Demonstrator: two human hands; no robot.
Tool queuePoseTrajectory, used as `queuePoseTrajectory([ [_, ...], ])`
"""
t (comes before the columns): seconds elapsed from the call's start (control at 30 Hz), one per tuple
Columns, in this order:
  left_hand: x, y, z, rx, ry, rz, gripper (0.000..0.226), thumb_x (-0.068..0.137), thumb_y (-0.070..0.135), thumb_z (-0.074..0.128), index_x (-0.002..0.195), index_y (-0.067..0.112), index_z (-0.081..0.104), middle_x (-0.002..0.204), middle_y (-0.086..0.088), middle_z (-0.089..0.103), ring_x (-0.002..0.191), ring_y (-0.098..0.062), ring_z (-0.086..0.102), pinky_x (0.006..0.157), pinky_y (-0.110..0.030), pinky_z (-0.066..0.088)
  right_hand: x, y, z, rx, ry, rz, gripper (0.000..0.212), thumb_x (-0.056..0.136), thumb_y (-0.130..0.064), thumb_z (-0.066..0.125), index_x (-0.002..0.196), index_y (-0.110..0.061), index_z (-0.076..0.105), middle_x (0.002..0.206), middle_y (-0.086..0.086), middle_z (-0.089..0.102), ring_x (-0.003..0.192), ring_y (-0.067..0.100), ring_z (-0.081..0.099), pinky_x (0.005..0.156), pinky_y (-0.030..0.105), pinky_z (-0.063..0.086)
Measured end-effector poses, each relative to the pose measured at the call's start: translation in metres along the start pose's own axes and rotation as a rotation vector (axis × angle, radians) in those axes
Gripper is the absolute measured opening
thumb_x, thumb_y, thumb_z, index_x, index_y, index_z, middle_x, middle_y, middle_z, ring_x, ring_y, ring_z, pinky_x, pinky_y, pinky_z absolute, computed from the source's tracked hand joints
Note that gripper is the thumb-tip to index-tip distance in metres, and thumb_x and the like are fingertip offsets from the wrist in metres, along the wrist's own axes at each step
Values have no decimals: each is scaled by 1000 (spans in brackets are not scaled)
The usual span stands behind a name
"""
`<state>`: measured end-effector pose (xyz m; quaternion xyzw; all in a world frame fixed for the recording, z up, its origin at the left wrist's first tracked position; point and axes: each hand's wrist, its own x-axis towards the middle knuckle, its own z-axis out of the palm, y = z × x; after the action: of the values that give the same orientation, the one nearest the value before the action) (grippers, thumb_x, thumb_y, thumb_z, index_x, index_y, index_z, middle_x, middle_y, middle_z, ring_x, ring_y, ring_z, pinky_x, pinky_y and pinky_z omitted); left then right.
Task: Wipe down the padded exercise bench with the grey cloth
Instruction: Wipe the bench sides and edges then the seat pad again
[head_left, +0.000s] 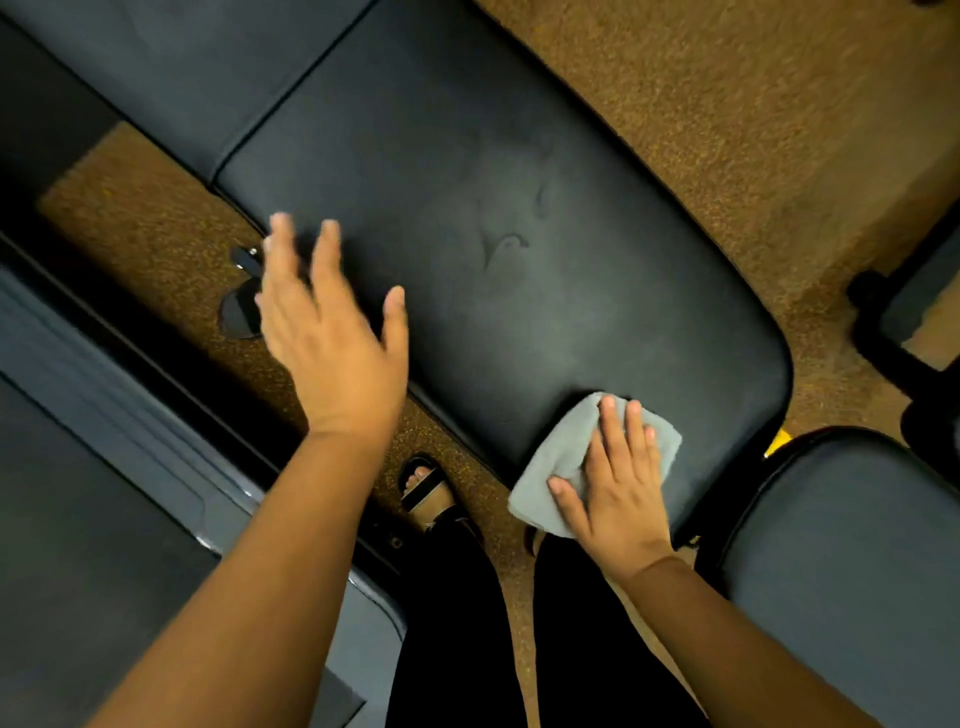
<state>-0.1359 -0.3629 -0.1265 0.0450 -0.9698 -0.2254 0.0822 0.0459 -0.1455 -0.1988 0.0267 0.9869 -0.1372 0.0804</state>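
Observation:
The black padded bench (493, 218) runs diagonally from the upper left to the lower right, with faint wipe marks near its middle. A folded grey cloth (561, 457) lies on the bench's near corner. My right hand (618, 478) presses flat on the cloth with straight fingers. My left hand (327, 332) hovers with spread fingers over the bench's left edge, holding nothing; whether it touches the pad is unclear.
A second black pad (852, 571) stands at the lower right, with dark equipment frame (904, 332) beyond it. Grey machine parts (104, 415) fill the left side. Speckled brown floor (727, 114) surrounds the bench. My sandalled foot (426, 483) stands beside the bench.

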Motion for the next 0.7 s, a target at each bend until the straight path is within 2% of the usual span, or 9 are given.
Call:
queuePoseTrajectory([
  [0.1,-7,-20,-3,-332,-38,-281,96,85,54,66,152,9,16,159,-14,6,146,-27,18,118,-44,24,45,-35,-10,6,50,9,84,95,-64,33,150,-4,17,162,12,6,149,39,1,121,53,3],
  [0.17,-7,-25,-2,-559,-109,-402,102,82,51,70,154,13,8,159,-8,10,142,-20,28,115,-42,32,82,-67,-18,10,64,-49,90,92,-68,35,152,-6,13,162,10,3,149,39,0,121,53,1],
  [0.3,2,-26,-5,-649,-178,-406,93,83,40,73,152,12,19,152,-3,33,138,-7,36,112,-34,36,131,-112,-29,10,63,-108,93,92,-70,38,155,-7,11,164,13,5,150,37,-3,121,52,-1],
  [0.33,4,-29,-7,-676,-182,-414,87,84,37,73,151,11,24,149,0,38,134,0,39,109,-28,39,133,-114,-30,12,62,-117,92,92,-69,38,155,-8,10,164,13,5,150,37,-4,121,51,-2],
  [0.4,6,-30,-13,-741,-207,-464,71,89,27,69,147,12,30,140,4,45,116,12,50,94,-11,44,122,-106,-29,26,42,-147,89,94,-66,38,155,-7,9,164,10,1,150,35,-6,122,48,-4],
  [0.47,5,-31,-18,-761,-239,-503,64,92,22,66,146,16,33,136,1,50,106,8,57,84,-7,46,95,-86,-25,53,7,-93,87,96,-65,33,155,-5,10,163,4,-6,150,31,-10,122,47,-5],
  [0.53,5,-33,-19,-768,-259,-525,63,92,21,66,146,18,35,134,-1,52,103,3,60,85,-10,49,69,-60,-23,105,-7,71,90,95,-68,24,154,-2,12,162,2,-7,150,30,-11,122,50,0],
  [0.6,6,-33,-19,-744,-272,-537,65,91,24,66,148,22,34,135,-2,51,104,-2,61,88,-15,50,67,-39,-25,146,0,207,94,94,-70,19,153,2,12,162,9,-3,150,32,-9,121,53,4],
  [0.7,9,-28,-17,-699,-270,-555,63,93,22,64,147,24,32,140,-2,49,112,-11,60,96,-22,48,114,-33,-35,157,108,348,94,95,-68,19,152,6,12,161,23,6,149,42,0,120,54,6],
])
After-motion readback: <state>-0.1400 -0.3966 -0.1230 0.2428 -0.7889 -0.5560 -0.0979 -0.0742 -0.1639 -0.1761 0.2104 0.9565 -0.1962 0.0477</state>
